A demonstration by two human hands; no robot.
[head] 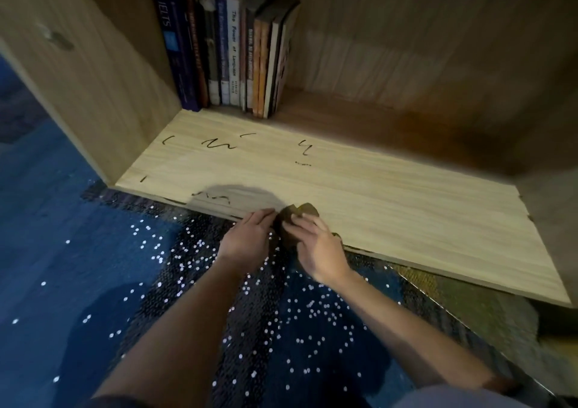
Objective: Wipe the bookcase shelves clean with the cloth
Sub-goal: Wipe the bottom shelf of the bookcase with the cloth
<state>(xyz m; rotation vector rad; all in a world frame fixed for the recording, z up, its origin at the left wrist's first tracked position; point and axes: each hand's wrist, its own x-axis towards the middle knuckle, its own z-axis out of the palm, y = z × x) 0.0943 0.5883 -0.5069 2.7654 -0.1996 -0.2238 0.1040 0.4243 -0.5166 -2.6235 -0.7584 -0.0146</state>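
A pale wooden bookcase shelf (359, 188) runs across the view, with several dark scribble marks (219, 144) on its left half. A small dark brown cloth (298, 212) is bunched at the shelf's front edge. My right hand (316, 248) grips the cloth from the right and above. My left hand (247, 241) pinches the cloth's left side with its fingertips. Most of the cloth is hidden under my fingers.
A row of upright books (231, 54) stands at the back left of the shelf. The bookcase's side panel (87, 88) rises on the left. Below the shelf edge lies dark sequinned fabric (281, 329) over a blue floor (47, 220).
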